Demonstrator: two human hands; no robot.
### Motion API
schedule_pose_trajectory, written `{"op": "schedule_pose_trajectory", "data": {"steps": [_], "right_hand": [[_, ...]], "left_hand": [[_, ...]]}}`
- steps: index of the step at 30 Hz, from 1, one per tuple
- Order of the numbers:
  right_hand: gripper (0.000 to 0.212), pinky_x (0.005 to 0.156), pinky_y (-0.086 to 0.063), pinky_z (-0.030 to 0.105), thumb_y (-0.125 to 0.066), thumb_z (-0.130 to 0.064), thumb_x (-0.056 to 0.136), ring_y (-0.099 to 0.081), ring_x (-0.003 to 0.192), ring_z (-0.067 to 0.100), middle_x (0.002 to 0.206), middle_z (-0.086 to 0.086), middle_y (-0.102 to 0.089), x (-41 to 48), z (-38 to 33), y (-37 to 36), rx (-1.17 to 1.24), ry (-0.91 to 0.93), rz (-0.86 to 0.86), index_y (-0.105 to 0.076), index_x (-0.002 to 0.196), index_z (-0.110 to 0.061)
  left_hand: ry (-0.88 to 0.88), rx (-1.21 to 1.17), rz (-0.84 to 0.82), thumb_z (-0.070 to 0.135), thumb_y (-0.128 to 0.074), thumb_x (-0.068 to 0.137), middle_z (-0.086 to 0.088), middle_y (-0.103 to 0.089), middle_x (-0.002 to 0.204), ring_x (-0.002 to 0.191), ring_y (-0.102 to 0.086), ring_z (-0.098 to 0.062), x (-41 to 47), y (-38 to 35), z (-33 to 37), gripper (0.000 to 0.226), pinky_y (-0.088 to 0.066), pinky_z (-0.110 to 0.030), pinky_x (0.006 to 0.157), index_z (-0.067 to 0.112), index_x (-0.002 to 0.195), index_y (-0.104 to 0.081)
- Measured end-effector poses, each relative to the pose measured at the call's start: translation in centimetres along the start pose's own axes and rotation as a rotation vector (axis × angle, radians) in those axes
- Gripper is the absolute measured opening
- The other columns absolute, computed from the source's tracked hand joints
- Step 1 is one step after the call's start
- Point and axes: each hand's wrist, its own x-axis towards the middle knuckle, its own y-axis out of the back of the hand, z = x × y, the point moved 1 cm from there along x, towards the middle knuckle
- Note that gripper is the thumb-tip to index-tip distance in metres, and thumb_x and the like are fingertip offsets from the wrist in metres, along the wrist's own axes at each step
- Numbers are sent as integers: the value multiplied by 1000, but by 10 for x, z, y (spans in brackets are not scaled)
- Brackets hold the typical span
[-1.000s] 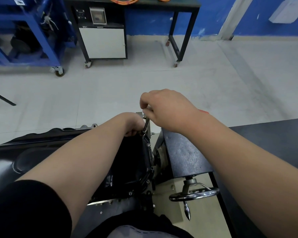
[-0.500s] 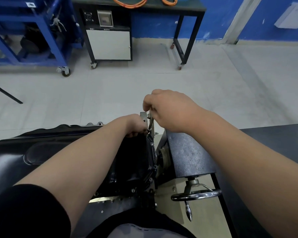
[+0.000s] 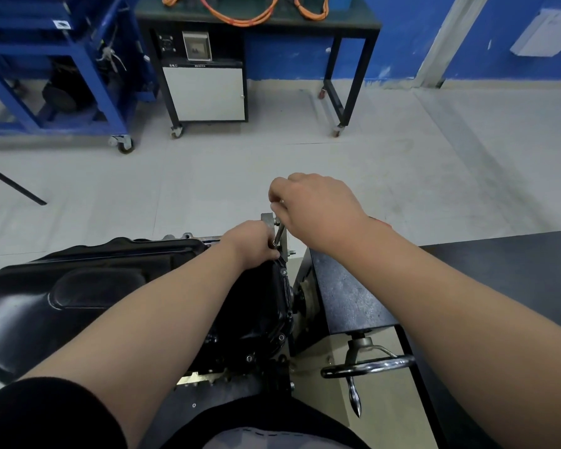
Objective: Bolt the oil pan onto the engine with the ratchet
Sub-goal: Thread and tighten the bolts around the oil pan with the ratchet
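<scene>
The black oil pan [image 3: 88,286] lies across the engine [image 3: 188,236], its long side running left to right in front of the person, and the work is at its far right corner. There the ratchet [image 3: 279,233] stands almost upright, its head down at the pan's flange and its shaft rising away and a little to the right. The right hand [image 3: 318,212] has its fingers curled round the top of the handle, so the bolt lies below that grip and slightly left; the bolt itself is hidden. The left hand [image 3: 251,243] is the nearer one to it, set on the pan's corner with its fingers bent down beside the ratchet's head; whether it pinches the head or only steadies it I cannot tell. Since the shaft stands up from the flange, the next swing likely has to sweep sideways about that lower end. The stand [image 3: 344,286] is just beside it on the right.
</scene>
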Motion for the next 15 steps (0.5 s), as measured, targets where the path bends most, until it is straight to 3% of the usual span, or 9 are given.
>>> {"op": "schedule_pose_trajectory", "data": {"steps": [3,6,10,15], "right_hand": [[21,63,-33,31,-41,-33,97,-56,88,24,101,1,-58,-1,-1,2,9,-11,-23,-55,107,-22],[21,68,-42,32,-46,-28,93,-57,89,24,111,0,-52,-2,0,8,103,11,-121,-54,111,-23],[31,77,-48,36,-47,-14,89,-55,95,22,111,-2,-51,-2,-3,12,132,74,-198,-53,117,-26],[24,58,-35,31,-40,-31,97,-54,77,27,88,2,-54,4,-9,8,-86,24,-101,-55,111,-20]], "left_hand": [[-25,59,45,26,-55,83,-10,-62,87,86,-58,-28,-1,-2,4,17,-48,-34,68,10,86,-59],[-47,84,64,25,-54,84,-12,-62,95,91,-57,-30,-3,-1,5,26,-49,-37,72,5,101,-58],[-107,73,98,24,-56,83,-11,-63,96,91,-56,-28,-5,-3,4,23,-40,-30,66,7,97,-64],[-30,10,103,33,-62,83,-8,-62,99,95,-56,-26,-5,-9,3,35,-36,-27,66,8,108,-57]]}}
